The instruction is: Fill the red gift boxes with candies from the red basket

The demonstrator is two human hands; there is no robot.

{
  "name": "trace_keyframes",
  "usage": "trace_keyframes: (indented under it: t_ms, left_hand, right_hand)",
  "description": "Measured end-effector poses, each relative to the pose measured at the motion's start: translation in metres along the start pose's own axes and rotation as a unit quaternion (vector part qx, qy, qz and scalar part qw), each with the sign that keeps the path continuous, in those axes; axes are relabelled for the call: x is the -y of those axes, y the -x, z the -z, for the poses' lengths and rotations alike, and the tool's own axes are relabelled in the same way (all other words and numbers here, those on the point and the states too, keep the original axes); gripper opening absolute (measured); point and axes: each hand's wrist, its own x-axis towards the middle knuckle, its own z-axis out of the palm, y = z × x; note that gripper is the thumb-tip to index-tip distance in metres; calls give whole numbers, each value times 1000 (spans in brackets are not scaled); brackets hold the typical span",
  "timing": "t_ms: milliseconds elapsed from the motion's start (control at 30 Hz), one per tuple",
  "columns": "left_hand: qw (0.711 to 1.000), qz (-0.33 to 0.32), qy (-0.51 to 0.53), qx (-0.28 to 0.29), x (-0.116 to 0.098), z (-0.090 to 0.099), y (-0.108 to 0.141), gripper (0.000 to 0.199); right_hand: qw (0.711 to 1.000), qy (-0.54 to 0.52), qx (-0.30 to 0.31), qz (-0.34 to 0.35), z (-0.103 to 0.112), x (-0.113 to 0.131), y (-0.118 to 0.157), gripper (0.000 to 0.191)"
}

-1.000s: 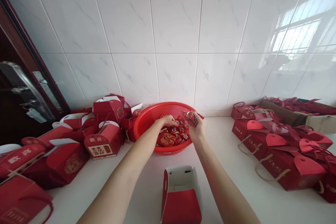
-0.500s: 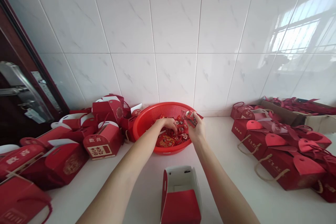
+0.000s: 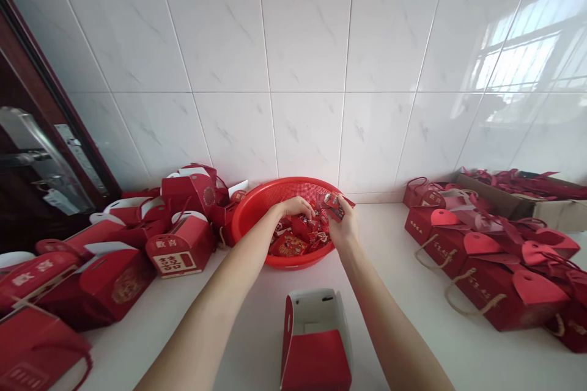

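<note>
A red plastic basket [image 3: 250, 233] with mesh sides stands against the wall and holds several red wrapped candies [image 3: 293, 244]. Inside it, my left hand [image 3: 297, 208] is over the candies with its fingers curled down and together; whatever they pinch is hidden. At the basket's right rim, my right hand [image 3: 345, 226] grips red candy packets [image 3: 334, 203] between thumb and fingers. Between my forearms, close to me, a red gift box [image 3: 316, 357] with a white inside stands with its top open.
Several red gift boxes [image 3: 183, 244] crowd the left side of the white counter [image 3: 257, 317]. More boxes with rope handles [image 3: 499, 287] line the right, beside a cardboard carton [image 3: 545, 211] of red ribbons. A tiled wall [image 3: 307, 134] closes the back; a door handle [image 3: 27, 159] is at far left.
My left hand has risen slightly from the candies and shifted a little, with its fingers drawn together. My right hand keeps hold of the packets in nearly the same place.
</note>
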Motion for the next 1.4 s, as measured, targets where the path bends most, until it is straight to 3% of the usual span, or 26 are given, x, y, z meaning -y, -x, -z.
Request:
trace_keyframes:
  t_ms: [467,667,933,1200,1333,1400]
  left_hand:
    - [999,-9,45,-21,1,0,1,11]
    - [998,-21,43,-51,-1,1,3,6]
    - [992,-9,32,-125,5,2,-1,13]
    - [996,83,-15,-4,12,5,1,6]
    - [998,52,-44,-5,7,6,5,13]
    - [998,31,-53,34,-1,4,8,17]
  right_hand:
    - [999,26,26,21,1,0,0,16]
    - [1000,14,-4,6,0,0,0,16]
    - [1000,9,6,16,-1,1,1,19]
    - [1000,17,8,19,1,-2,0,16]
    - [1000,19,10,17,-1,-1,1,16]
    - [1000,12,7,10,-2,0,2,16]
